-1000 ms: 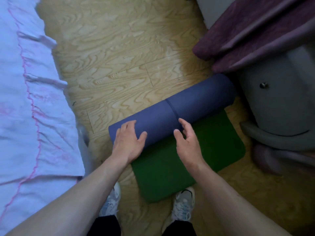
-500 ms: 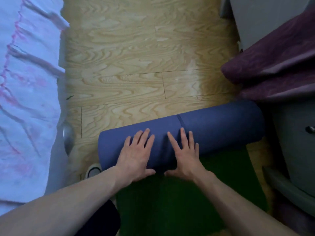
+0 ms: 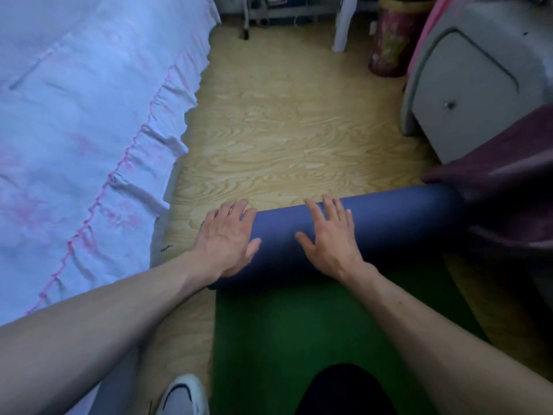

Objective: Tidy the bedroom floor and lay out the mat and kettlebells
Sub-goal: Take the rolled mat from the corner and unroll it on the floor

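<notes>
A mat lies partly unrolled on the wooden floor. Its rolled part (image 3: 389, 223) shows a blue outer face and lies across the view. The unrolled part (image 3: 284, 330) is green and runs back toward me. My left hand (image 3: 226, 238) rests flat on the left end of the roll, fingers spread. My right hand (image 3: 329, 235) lies flat on the roll's middle, fingers spread too. Neither hand grips the mat. The roll's right end sits under a dark purple cloth (image 3: 508, 187). No kettlebells are in view.
A bed with a white, pink-trimmed cover (image 3: 83, 139) borders the floor on the left. A grey cabinet (image 3: 472, 85) stands at the right, a dark red cylinder (image 3: 389, 46) and white furniture legs behind. Bare wood floor (image 3: 284, 130) stretches ahead of the roll. My white shoe (image 3: 182, 396) is beside the mat.
The roll has moved forward under both palms and more green mat lies open behind it. The view has tilted up, showing the far end of the room.
</notes>
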`<state>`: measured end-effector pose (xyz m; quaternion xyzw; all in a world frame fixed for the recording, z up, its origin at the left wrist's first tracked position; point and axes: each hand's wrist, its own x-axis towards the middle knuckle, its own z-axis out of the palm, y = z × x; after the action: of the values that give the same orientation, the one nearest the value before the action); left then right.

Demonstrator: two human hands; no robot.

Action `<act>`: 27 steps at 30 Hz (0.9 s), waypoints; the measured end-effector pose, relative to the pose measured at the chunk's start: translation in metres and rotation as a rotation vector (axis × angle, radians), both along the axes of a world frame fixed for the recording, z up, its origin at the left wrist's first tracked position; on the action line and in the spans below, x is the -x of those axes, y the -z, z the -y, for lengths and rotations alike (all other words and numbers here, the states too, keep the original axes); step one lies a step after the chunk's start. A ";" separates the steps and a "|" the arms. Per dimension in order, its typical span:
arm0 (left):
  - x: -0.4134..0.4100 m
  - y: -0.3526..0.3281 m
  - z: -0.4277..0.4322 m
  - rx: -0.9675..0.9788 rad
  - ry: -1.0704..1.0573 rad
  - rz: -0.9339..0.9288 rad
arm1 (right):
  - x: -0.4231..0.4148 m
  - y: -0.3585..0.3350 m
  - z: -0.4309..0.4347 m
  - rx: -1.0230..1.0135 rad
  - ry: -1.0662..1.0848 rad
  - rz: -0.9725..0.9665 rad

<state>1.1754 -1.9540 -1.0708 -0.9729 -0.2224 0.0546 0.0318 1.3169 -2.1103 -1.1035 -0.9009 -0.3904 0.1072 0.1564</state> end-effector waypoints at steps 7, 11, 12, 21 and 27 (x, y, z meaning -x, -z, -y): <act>0.005 -0.049 -0.009 0.011 0.023 -0.041 | -0.023 -0.056 0.002 -0.006 -0.026 0.019; 0.003 -0.046 -0.040 0.043 0.009 -0.018 | -0.031 -0.047 -0.029 -0.007 -0.012 -0.001; 0.003 -0.043 -0.048 0.058 0.004 -0.027 | -0.030 -0.041 -0.038 0.010 -0.007 -0.025; -0.029 -0.011 -0.139 0.171 -0.043 -0.063 | -0.047 -0.021 -0.133 0.172 -0.039 -0.094; -0.066 -0.035 -0.197 0.299 -0.098 0.030 | -0.081 -0.091 -0.196 0.146 -0.003 -0.089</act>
<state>1.2415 -1.7574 -1.0356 -0.9555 -0.2593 0.0739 -0.1194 1.3978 -1.9143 -1.0125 -0.9037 -0.3755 0.1755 0.1075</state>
